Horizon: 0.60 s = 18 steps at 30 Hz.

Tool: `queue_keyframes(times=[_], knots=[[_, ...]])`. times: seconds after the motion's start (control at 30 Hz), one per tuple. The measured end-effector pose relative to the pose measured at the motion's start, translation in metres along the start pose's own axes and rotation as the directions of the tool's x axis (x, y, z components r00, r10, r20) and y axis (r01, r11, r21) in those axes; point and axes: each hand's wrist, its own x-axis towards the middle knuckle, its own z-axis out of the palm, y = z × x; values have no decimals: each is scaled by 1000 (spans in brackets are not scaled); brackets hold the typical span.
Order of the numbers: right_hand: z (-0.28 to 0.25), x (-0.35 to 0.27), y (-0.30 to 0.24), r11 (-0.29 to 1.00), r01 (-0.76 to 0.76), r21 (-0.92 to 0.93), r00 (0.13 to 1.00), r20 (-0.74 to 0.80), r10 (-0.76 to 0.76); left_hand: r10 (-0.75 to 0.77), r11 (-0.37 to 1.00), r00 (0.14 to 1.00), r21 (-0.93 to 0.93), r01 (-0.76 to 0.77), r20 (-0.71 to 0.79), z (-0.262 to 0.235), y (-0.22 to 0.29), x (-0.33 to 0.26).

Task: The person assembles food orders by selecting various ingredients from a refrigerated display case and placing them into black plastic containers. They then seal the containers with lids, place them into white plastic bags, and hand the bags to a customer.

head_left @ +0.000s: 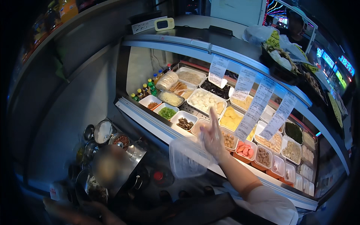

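Observation:
My right hand [213, 141], in what looks like a thin clear glove, reaches over the front edge of the lit display case. Its index finger points up toward a tray of pale white pieces [205, 101]. A clear plastic container [188, 159] hangs tilted at the left side of this hand, apparently gripped by the thumb and lower fingers. At the lower left, my left hand [71, 213] is dim and smeared; its fingers cannot be read. Near it stands a dark pot [98, 187] with food inside, beside a shiny metal sheet [137, 155].
The display case [157, 112] holds many food trays, including chopped greens [167, 112], mushrooms [185, 123] and pink slices [245, 150]. Printed paper slips [255, 103] hang across its front. Metal bowls [103, 132] stand at left, and a red-capped jar [159, 176] below. A person [295, 26] stands beyond.

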Motion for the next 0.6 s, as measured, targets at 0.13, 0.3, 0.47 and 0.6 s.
queue_keyframes(times=[0.13, 0.3, 0.47, 0.6], knots=[[1, 75, 30, 994, -111, 21, 940, -323, 112, -20, 998, 998, -58, 17, -52, -1, 5, -8], [-3, 140, 70, 998, 65, -22, 919, -388, -69, -56, 872, 998, -488, 43, -14, 0, 50, -92], [25, 68, 64, 751, -291, 593, 956, 161, 243, 50, 357, 815, -773, 525, 577, -11, 87, -238], [27, -48, 83, 958, -277, 69, 828, 523, 201, -52, 319, 388, -353, 880, 920, -74, 46, -317]])
